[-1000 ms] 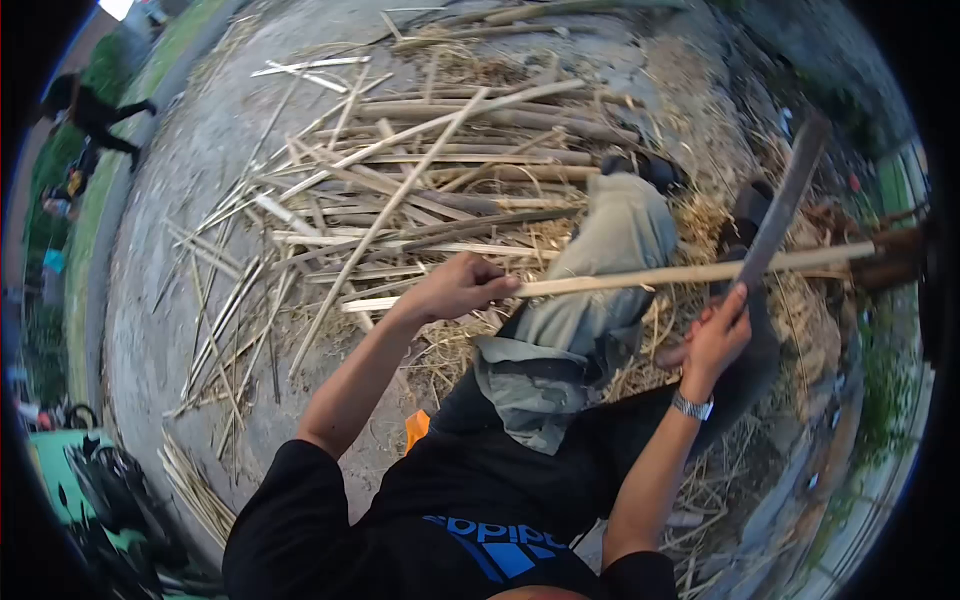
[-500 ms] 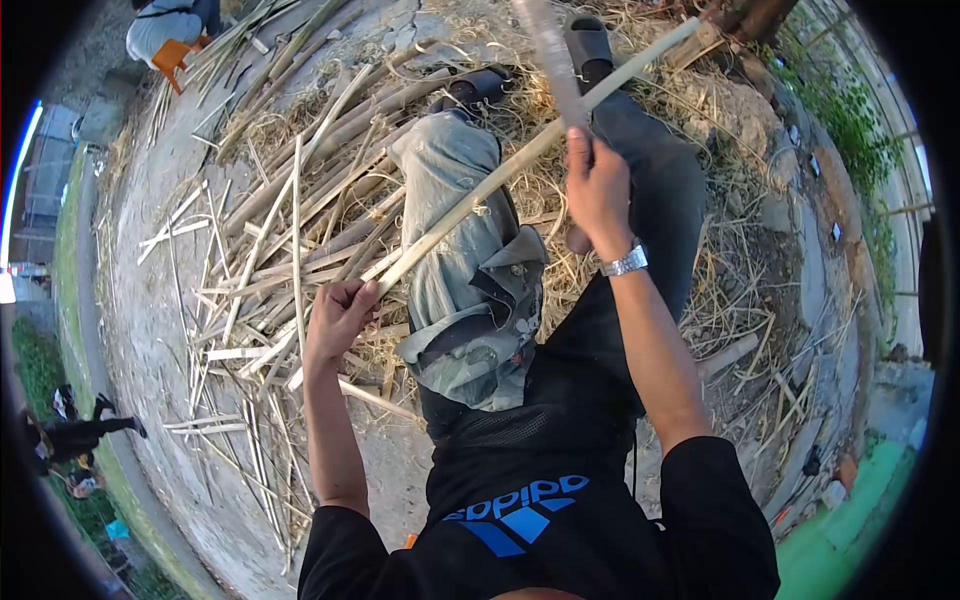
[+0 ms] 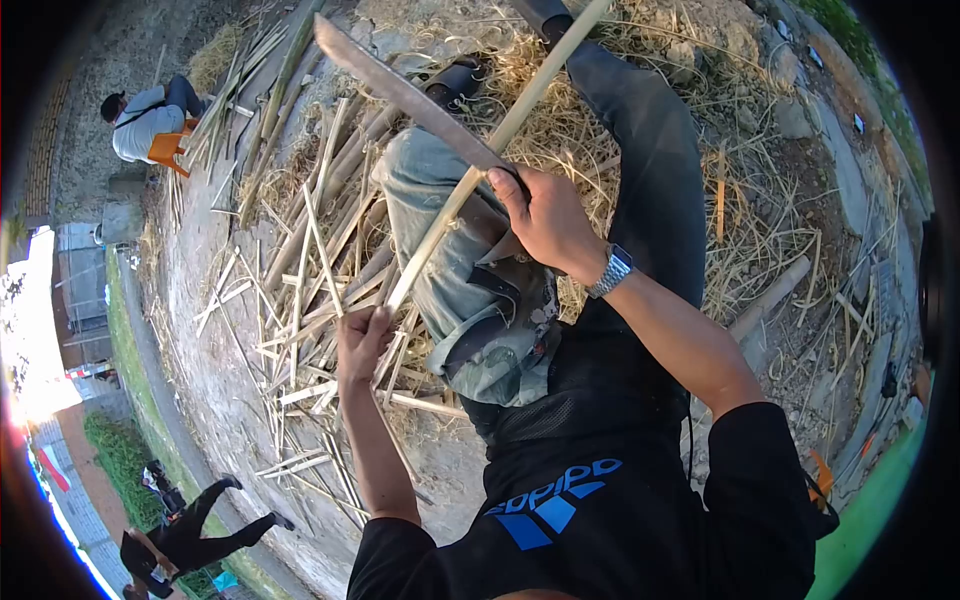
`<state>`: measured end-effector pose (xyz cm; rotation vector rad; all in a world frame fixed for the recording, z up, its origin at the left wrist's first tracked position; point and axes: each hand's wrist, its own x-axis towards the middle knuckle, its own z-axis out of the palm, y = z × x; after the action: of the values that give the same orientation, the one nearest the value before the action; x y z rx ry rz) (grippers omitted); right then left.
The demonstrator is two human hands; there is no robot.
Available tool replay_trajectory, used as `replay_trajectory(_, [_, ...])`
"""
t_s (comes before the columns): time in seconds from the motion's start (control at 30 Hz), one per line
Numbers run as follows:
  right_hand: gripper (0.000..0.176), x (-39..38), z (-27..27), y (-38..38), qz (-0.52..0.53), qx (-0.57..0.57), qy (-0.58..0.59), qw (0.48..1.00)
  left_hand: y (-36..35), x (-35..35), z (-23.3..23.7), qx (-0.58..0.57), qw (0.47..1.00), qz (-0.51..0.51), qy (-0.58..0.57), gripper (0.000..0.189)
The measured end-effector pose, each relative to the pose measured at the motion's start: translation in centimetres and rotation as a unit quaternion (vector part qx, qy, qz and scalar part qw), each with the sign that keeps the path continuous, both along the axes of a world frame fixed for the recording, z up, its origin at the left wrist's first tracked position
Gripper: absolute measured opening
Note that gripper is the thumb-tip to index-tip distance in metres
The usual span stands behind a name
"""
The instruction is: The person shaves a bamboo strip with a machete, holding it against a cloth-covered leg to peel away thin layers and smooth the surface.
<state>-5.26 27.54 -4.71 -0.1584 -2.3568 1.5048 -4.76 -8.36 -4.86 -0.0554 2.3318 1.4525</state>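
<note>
Knife (image 3: 405,97) juts forward and leftward from the right grip (image 3: 555,220), which is clenched round its handle; the blade crosses a pale strip (image 3: 435,238) just beside that grip. The left grip (image 3: 362,345) grasps the strip's near end. Grey cloth (image 3: 415,180) lies beneath, between the grips; split pieces (image 3: 308,391) lie left of the left grip.

Soft, even daylight through a strongly curving wide lens, with a blown-out white patch (image 3: 25,315) at the left.
The dusty grey ground (image 3: 215,390) is moderately bright, its shadows faint and diffuse, while the black T-shirt with blue lettering (image 3: 620,520) loses most fold detail. The long, curved, grey-brown metal blade (image 3: 400,97) looks fairly sharp; the distant person in black clothing (image 3: 185,540) is softer. Toward the rim, straight lines bend, blue fringing appears, and the corners fall to black.
</note>
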Motion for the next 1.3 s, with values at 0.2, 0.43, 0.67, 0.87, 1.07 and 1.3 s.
replay_trajectory(0.2, [0.052, -2.4, 1.0, 4.1, -0.066, 0.016, 0.024, 0.997, -0.7, 0.0, 0.4, 0.000, 1.000, -0.016, -0.015, 0.049])
replay_trajectory(0.43, [0.049, 2.0, -0.2, -3.8, 0.071, -0.010, 0.006, 0.997, 1.0, -0.4, -1.0, 0.026, 0.998, -0.043, 0.034, 0.048])
replay_trajectory(0.67, [0.055, -1.9, 1.7, 4.2, -0.097, -0.040, -0.020, 0.994, 0.7, 0.5, -1.0, 0.022, 1.000, -0.005, 0.007, 0.050])
replay_trajectory(0.87, [0.051, 3.6, 0.7, -4.7, 0.139, -0.030, -0.072, 0.987, 1.5, 0.1, -0.4, -0.053, 0.996, -0.037, 0.058, 0.051])
replay_trajectory(1.07, [0.049, 5.2, 3.7, 1.3, 0.096, -0.305, -0.192, 0.928, 3.4, 2.2, 1.7, -0.008, 0.999, 0.010, 0.041, 0.041])
replay_trajectory(1.3, [0.039, 2.2, 2.5, 3.4, 0.036, -0.232, -0.108, 0.966, 6.2, 0.5, 4.0, 0.025, 0.995, -0.053, 0.083, 0.030])
